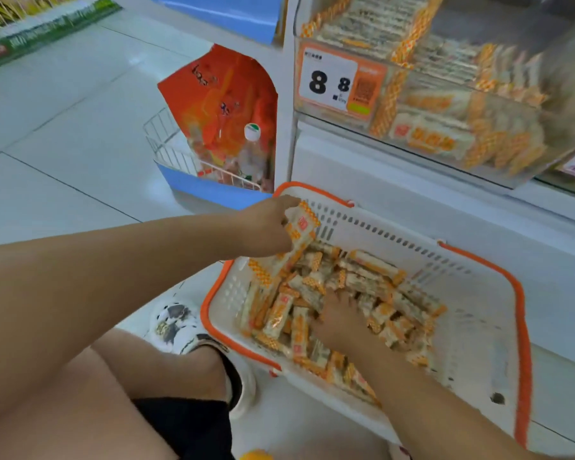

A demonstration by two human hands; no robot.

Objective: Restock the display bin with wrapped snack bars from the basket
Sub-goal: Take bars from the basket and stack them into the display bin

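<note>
1. the floor is pale, glossy tile with dark grout lines, filling the upper left and left of the frame; a green-edged shelf base runs along the top left corner.
2. a white shelving unit fills the right side; its clear display bin at upper right holds rows of wrapped bars and carries a price tag reading 8 8.
3. a wire rack with a blue base stands at upper centre, holding an orange bag and a bottle.
4. the white basket with an orange rim sits on the floor at lower centre-right, just beside the shelving unit's base; snack bars are piled in it.
5. the left hand, above the basket's upper left corner, grips a bunch of held bars.
6. the right hand lies on the pile, fingers spread among bars; whether it grasps one, i cannot tell.
7. a patterned slipper sits just left of the basket's rim.
</note>
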